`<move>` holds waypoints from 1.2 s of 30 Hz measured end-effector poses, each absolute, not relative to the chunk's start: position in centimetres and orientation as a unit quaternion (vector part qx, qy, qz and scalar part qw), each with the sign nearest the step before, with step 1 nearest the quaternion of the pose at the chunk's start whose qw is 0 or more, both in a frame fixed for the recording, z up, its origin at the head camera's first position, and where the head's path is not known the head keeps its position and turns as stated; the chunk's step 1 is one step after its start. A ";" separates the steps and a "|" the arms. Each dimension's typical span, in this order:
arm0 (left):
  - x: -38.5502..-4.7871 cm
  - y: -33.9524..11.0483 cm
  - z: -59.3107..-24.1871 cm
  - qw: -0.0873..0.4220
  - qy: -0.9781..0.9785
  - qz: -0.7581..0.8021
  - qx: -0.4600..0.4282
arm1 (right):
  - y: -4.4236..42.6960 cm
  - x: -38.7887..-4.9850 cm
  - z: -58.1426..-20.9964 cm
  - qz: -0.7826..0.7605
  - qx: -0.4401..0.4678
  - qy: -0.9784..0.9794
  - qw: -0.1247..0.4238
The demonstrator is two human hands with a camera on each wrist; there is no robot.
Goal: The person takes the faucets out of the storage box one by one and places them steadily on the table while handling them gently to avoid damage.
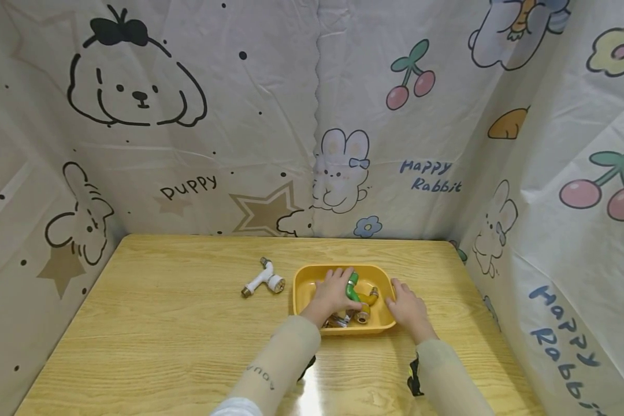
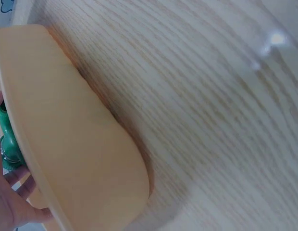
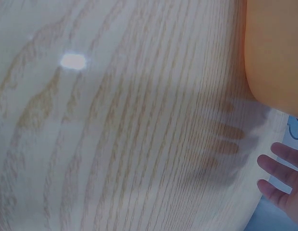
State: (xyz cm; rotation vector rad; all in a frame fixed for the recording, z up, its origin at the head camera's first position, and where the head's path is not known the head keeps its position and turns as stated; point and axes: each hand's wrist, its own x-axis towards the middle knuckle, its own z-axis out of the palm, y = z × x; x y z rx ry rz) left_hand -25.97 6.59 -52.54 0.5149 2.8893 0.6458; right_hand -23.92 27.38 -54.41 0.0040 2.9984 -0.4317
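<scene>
My left hand (image 1: 333, 293) reaches into a yellow plastic basin (image 1: 301, 284), fingers spread over the fittings inside. Between its index finger and thumb lies a green elbow pipe fitting (image 1: 351, 288), which also shows as a curved green piece (image 2: 9, 142) past the rim in the left wrist view. Contact with it is not clear. To its right is a yellow curved fitting (image 1: 370, 298) with a brass end, and shiny metal pieces (image 1: 339, 320) lie below the palm. My right hand (image 1: 409, 311) is at the basin's right rim, its fingers (image 3: 276, 168) extended and apart.
Left of the basin, a white branched pipe fitting (image 1: 262, 279) with metal ends lies on the wooden table (image 1: 187, 323). Printed cloth (image 1: 270, 115) encloses the table's back and sides. Dark straps (image 1: 415, 378) hang below the sleeves.
</scene>
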 end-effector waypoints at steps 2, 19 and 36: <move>-26.0 6.6 -52.4 0.061 0.961 0.201 0.178 | 27.4 -23.9 -54.4 -0.144 0.002 0.988 0.057; -27.0 5.2 -49.7 0.027 0.961 0.180 0.209 | 27.4 -24.0 -54.4 -0.141 0.000 0.988 0.057; -29.2 0.8 -48.2 -0.009 0.971 0.145 0.189 | 27.2 -23.8 -54.1 -0.150 0.004 0.987 0.055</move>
